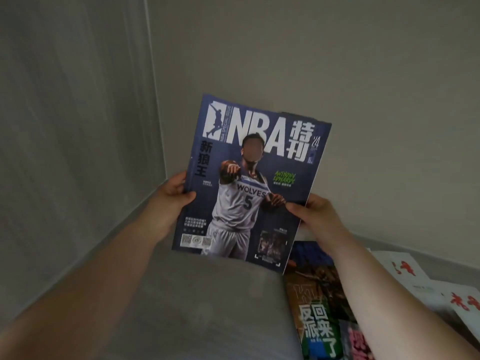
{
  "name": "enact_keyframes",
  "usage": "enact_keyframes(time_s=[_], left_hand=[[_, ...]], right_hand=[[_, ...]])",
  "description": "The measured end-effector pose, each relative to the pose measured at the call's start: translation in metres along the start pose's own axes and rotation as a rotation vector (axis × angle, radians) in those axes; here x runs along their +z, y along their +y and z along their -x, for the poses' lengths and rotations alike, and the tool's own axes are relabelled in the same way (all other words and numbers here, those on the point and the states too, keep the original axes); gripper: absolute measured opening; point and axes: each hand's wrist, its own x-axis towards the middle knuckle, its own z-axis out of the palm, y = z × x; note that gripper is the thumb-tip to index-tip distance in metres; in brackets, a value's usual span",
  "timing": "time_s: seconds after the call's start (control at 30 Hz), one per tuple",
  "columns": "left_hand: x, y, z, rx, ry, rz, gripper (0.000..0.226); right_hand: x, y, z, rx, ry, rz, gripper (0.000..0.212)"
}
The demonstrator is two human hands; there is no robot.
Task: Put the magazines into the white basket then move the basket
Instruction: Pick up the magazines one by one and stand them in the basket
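Both hands pinch the blue NBA magazine (249, 178) upright in mid-air: left hand (172, 193) on its left edge, right hand (315, 213) on its right. Thin, floppy, glossy (likely slippery), so grip near the edges and support it. More magazines (319, 307) lie lower right; white basket not in view.

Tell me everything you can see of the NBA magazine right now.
The NBA magazine has a glossy dark blue cover with white title lettering and a player in a Wolves number 5 jersey. It is closed, held up in the air, tilted slightly clockwise, cover toward the camera. The left hand pinches its left edge, the right hand its right edge.
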Motion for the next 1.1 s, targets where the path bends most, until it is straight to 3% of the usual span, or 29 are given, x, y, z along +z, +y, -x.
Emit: enact_keyframes(time_s=[0.3,0.5,0.7,0.83,1.1], left_hand=[[0.005,0.011,-0.091,0.073,0.184,-0.047,0.045],[0.008,-0.002,-0.131,0.029,0.246,-0.103,0.036],[0.004,-0.042,-0.146,-0.124,0.273,-0.254,0.036],[0.0,-0.059,-0.149,-0.215,0.306,-0.219,0.038],[-0.006,-0.055,-0.149,-0.186,0.208,-0.243,0.042]], right_hand=[[0.009,-0.031,-0.071,-0.137,0.189,0.051,0.021],[0.015,-0.02,-0.109,-0.103,0.293,0.025,0.025],[0.02,0.009,-0.122,-0.034,0.316,0.068,0.019],[0.028,0.014,-0.125,-0.03,0.239,0.082,0.027],[0.034,0.006,-0.129,-0.11,0.244,0.166,0.047]])
